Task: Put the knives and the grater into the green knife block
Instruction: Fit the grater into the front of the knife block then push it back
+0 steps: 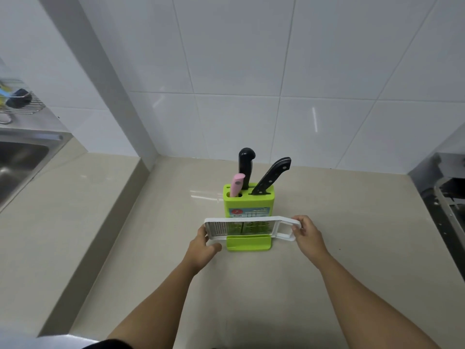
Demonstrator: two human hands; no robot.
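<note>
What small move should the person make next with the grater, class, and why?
Probably lower the grater into the front holder of the green knife block. Both hands, left and right, hold it level just above that holder, and three knives already stand in the top slots.

Glossy green plastic knife block (247,201); white plastic grater (251,229), metal blade.
</note>
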